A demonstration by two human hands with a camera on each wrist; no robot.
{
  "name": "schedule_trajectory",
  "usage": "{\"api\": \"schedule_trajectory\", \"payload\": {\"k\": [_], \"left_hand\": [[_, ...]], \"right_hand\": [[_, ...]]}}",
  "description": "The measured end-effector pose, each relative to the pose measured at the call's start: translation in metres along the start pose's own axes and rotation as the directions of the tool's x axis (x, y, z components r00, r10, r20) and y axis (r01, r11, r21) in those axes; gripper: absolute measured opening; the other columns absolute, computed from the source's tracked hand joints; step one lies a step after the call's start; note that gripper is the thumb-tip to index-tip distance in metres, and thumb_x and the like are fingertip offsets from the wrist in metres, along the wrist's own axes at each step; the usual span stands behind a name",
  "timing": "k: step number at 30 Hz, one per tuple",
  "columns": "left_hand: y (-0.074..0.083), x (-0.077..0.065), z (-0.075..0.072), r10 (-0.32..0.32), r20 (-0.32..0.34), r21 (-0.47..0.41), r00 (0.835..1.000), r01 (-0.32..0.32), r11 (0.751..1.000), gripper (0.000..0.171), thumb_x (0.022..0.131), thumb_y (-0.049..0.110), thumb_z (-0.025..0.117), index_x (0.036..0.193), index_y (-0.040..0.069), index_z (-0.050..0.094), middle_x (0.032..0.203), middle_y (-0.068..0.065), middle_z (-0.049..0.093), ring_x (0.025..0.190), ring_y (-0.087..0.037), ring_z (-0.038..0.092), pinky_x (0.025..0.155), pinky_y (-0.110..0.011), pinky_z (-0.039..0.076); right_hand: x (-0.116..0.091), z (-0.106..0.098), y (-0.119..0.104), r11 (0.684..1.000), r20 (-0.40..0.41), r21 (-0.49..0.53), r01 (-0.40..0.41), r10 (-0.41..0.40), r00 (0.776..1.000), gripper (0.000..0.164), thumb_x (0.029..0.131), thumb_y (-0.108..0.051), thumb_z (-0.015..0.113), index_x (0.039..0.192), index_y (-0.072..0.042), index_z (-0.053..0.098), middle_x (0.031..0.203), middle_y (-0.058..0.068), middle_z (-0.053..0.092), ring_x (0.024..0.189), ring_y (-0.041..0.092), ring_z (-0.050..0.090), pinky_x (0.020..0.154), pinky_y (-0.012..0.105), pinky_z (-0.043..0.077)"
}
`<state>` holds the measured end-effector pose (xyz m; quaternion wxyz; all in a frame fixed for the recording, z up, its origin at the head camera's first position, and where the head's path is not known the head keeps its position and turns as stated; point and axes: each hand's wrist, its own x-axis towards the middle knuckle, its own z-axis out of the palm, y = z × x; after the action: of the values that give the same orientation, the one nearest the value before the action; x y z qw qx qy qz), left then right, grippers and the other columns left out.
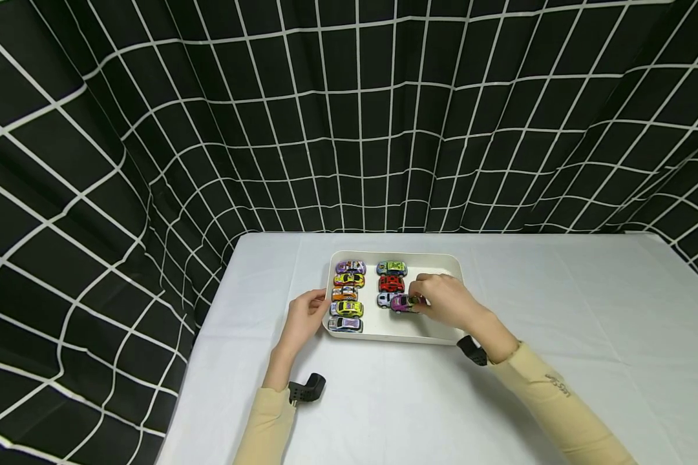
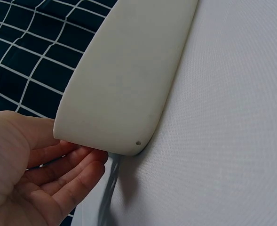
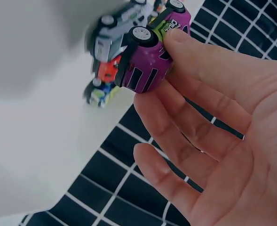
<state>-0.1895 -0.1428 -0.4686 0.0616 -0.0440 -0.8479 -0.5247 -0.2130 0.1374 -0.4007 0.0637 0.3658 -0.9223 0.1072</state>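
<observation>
A purple toy car (image 3: 150,66) is pinched between the thumb and fingers of my right hand (image 1: 446,301), over the white tray (image 1: 436,328). Close beside it in the tray is a light blue toy car (image 1: 383,299). Behind that one, a red toy car (image 1: 391,283) and a green toy car (image 1: 391,268) continue the column. At the tray's left end, my left hand (image 1: 304,316) grips the wall, its thumb at the rim and its fingers against the outside (image 2: 89,162).
Along the tray's left side runs a column of several toy cars, among them a yellow one (image 1: 346,309) and a silver one (image 1: 346,325). A white cloth (image 1: 384,400) covers the table. Behind it hangs a black curtain with white grid lines (image 1: 378,116).
</observation>
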Motion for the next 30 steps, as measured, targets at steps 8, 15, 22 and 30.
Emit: {"api": "schedule_trajectory", "payload": {"k": [8,15,22,30], "left_hand": [[0.001,0.000,0.000,0.005,0.002,-0.007,1.000,-0.005,1.000,0.026,0.089,0.003,0.059,0.112,-0.010,0.060,0.098,-0.020,0.065,0.086,-0.026,0.063,0.075,-0.024,0.055],[0.001,0.000,-0.001,0.018,0.003,-0.013,1.000,-0.018,1.000,0.026,0.089,0.002,0.059,0.112,-0.011,0.060,0.099,-0.021,0.064,0.086,-0.027,0.063,0.075,-0.025,0.055],[0.001,0.000,-0.001,0.006,0.003,-0.003,1.000,-0.006,1.000,0.026,0.089,0.003,0.059,0.111,-0.010,0.060,0.098,-0.020,0.065,0.086,-0.027,0.064,0.075,-0.024,0.055],[0.001,0.000,0.000,0.004,-0.002,-0.004,1.000,-0.004,1.000,0.025,0.089,0.002,0.060,0.111,-0.011,0.060,0.096,-0.020,0.065,0.085,-0.027,0.064,0.075,-0.025,0.055]], "right_hand": [[0.003,0.005,-0.011,1.000,0.072,0.029,-0.004,0.002,0.997,0.015,0.071,-0.014,0.080,0.078,-0.013,0.067,0.075,-0.003,0.060,0.063,0.010,0.055,0.060,0.035,0.048],[0.008,0.011,-0.016,0.998,0.100,0.059,-0.003,-0.003,0.995,0.015,0.070,-0.012,0.079,0.080,-0.013,0.068,0.081,-0.003,0.063,0.071,0.014,0.060,0.065,0.038,0.051],[0.009,0.018,-0.017,0.999,0.115,0.054,0.003,-0.010,0.993,0.016,0.070,-0.013,0.079,0.075,-0.013,0.064,0.079,-0.002,0.063,0.069,0.014,0.058,0.061,0.037,0.050],[0.012,0.024,-0.019,0.999,0.126,0.032,-0.001,-0.003,0.992,0.016,0.071,-0.012,0.079,0.073,-0.012,0.063,0.076,-0.002,0.062,0.067,0.013,0.056,0.060,0.035,0.049]]}}
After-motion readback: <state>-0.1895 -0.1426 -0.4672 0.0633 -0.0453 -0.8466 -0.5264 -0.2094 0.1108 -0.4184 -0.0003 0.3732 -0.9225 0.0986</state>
